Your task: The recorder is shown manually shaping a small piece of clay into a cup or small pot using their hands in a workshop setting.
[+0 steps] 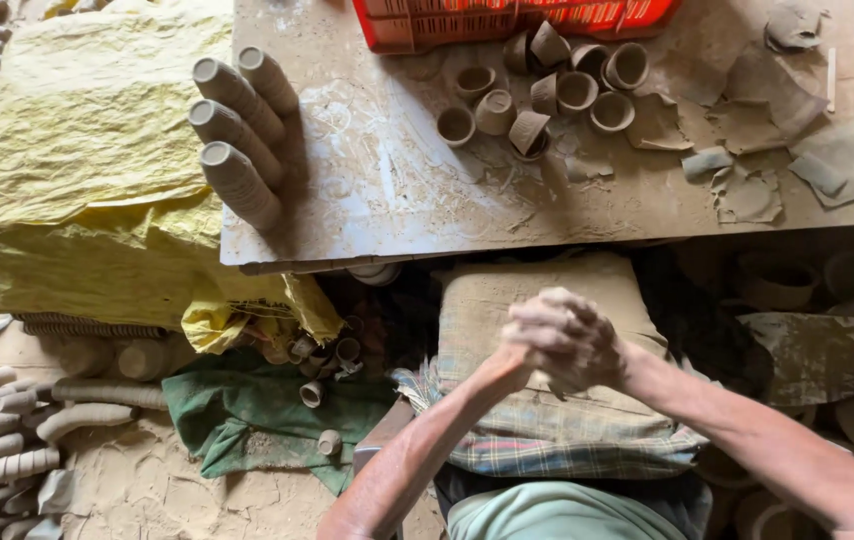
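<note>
Over the lap, the left hand point(537, 335) and right hand point(587, 350) are clasped tightly together, clay-smeared; I cannot tell whether anything lies between them. Beneath sits a checked cloth point(547, 430). Beyond, on the surface point(397, 190), lie 4 stacks of clay cups point(239, 130), then loose cups point(547, 90) by a red crate point(507, 20).

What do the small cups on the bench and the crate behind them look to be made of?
Small cups: likely unfired clay, matte grey-brown like the smeared bench. Crate: probably plastic, bright orange-red with moulded slats. Hands: clasped together, clay-coated.
</note>
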